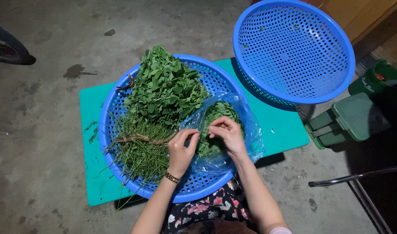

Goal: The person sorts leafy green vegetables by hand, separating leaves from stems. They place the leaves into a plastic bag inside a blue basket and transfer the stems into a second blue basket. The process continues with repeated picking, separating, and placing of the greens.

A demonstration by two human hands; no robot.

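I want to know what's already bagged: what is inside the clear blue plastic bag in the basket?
The plastic bag holds green leaves; the left hand and right hand cover part, so the bottom is hidden.

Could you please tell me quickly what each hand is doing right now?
Left hand: pinching the clear blue plastic bag edge.
Right hand: fingers curled, touching that bag; grip unclear.
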